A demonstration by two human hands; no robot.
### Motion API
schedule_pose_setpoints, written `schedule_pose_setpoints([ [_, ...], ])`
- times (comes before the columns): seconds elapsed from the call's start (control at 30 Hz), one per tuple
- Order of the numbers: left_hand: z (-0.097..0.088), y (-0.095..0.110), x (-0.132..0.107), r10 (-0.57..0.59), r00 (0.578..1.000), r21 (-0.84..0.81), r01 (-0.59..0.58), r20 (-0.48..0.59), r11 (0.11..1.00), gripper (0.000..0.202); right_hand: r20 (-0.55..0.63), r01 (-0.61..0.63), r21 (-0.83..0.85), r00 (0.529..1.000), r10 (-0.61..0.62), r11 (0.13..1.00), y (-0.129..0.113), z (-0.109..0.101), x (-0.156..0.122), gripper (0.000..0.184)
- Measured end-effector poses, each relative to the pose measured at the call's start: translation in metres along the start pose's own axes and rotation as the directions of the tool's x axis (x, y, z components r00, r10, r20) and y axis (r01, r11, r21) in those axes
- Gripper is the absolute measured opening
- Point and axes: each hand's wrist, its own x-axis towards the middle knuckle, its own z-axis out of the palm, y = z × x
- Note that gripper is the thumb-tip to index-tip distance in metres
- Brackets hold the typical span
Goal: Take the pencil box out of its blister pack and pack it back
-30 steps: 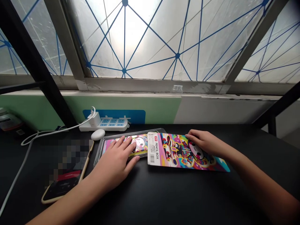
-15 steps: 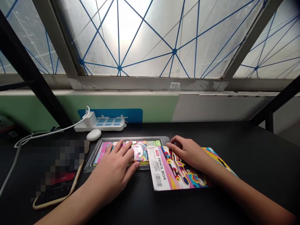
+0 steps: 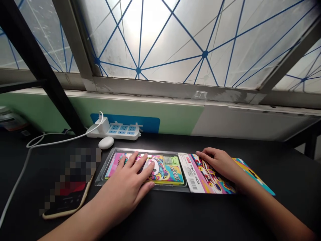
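A colourful pencil box (image 3: 173, 174) with "SPORT" printed on its lid lies in a clear plastic tray (image 3: 100, 180) on the desk. My left hand (image 3: 130, 182) rests on the box with its fingers spread, covering part of the cartoon picture. To the right is a printed card (image 3: 193, 174) that reads "PENCIL BOX" and carries a barcode. My right hand (image 3: 220, 162) is on the card's upper edge, fingers bent against it. The hand and forearm hide part of the card. Its left edge is close by the tray's right end.
A phone (image 3: 65, 201) with a pale case lies at the left. Behind it are a white rounded case (image 3: 106, 143) and a white power strip (image 3: 125, 132) with a plugged-in charger and cable (image 3: 32, 147). A window (image 3: 160, 40) rises behind the black desk (image 3: 175, 217).
My right hand and the card have moved right, off the tray, so the box's right part with "SPORT" shows. My left hand has stayed on the box. The camera view has shifted and tilted.
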Motion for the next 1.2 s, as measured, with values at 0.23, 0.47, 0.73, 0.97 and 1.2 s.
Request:
schedule_pose_setpoints([
  [0.23, -0.007, -0.005, 0.002, 0.038, 0.998, 0.008, -0.039, 0.047, 0.999, 0.05, -0.06, -0.026, 0.019, 0.998, 0.027, 0.999, 0.001, -0.002, 0.002, 0.051],
  [0.47, -0.004, -0.009, 0.001, 0.08, 0.995, 0.02, -0.082, 0.061, 0.996, 0.064, -0.103, -0.059, 0.004, 0.993, 0.059, 0.998, 0.006, -0.007, 0.001, 0.053],
  [0.73, -0.005, -0.007, 0.003, 0.072, 0.994, 0.054, -0.076, 0.081, 0.996, 0.06, -0.148, -0.038, -0.013, 0.988, 0.036, 0.999, 0.009, -0.015, -0.002, 0.051],
  [0.97, 0.006, -0.006, 0.002, 0.07, 0.997, 0.06, -0.071, 0.02, 0.996, 0.057, -0.149, -0.044, 0.04, 0.988, 0.049, 0.998, -0.018, 0.004, -0.009, 0.048],
  [1.2, 0.015, 0.009, -0.002, 0.084, 0.996, 0.049, -0.086, 0.03, 0.995, 0.062, -0.093, 0.06, 0.079, 0.994, -0.052, 0.995, -0.049, 0.025, -0.03, 0.042],
])
